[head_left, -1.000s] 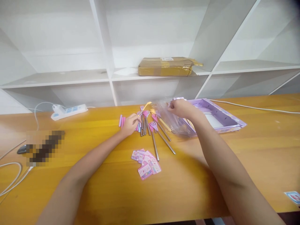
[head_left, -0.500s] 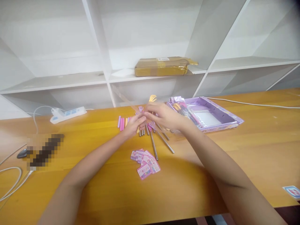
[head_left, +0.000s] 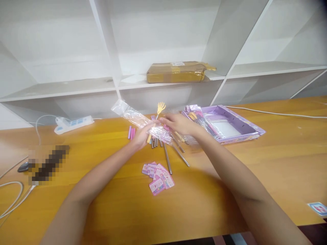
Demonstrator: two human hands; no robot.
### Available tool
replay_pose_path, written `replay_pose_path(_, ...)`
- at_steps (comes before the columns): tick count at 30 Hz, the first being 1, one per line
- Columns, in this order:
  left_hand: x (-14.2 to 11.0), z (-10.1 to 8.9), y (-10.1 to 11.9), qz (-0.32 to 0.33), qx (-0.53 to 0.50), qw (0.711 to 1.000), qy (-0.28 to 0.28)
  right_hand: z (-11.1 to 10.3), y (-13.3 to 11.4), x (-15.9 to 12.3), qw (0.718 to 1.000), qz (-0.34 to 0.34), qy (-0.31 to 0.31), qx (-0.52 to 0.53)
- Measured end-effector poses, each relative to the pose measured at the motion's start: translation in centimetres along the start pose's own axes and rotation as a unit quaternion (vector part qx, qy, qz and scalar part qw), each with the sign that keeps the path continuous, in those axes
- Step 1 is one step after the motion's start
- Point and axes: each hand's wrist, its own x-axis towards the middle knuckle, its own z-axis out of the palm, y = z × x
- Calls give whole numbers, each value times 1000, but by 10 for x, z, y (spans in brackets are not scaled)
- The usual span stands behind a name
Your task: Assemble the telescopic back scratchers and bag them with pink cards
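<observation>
Left hand [head_left: 141,136] has the yellow scratcher [head_left: 161,108] and clear bag [head_left: 134,115] pinched over the wooden table [head_left: 114,207], right hand [head_left: 182,124] touches the bag, can't tell if gripping, purple tray [head_left: 246,126] just right, white shelving [head_left: 163,30] behind both.

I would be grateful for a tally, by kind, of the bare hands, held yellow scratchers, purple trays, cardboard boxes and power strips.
Hands: 2, left hand and right hand
Yellow scratcher, held: 1
Purple tray: 1
Cardboard box: 1
Power strip: 1
Total: 6
</observation>
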Motion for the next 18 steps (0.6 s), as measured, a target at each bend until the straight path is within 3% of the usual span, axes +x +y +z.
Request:
replay_pose_path(2,0,-3,2,1,10,1000,-21,5,4,5,992,9,-33,119)
replay_pose_path(6,-1,-4,-4,7,7,995,-104,32,8,16,941,12,-34,336)
replay_pose_path(8,-1,-4,-6,15,22,993,-113,44,9,22,924,24,-4,381)
replay_pose_path(10,2,-6,-6,30,50,993,-99,49,11,25,914,29,70,398)
replay_pose_path(14,9,-19,11,95,62,992,-50,29,13,23,873,-6,242,423)
replay_pose_path(16,10,-26,29,122,52,991,-20,11,8,16,871,-33,269,410)
replay_pose_path(18,5,-31,50,139,49,989,13,-8,-1,4,898,-51,252,356)
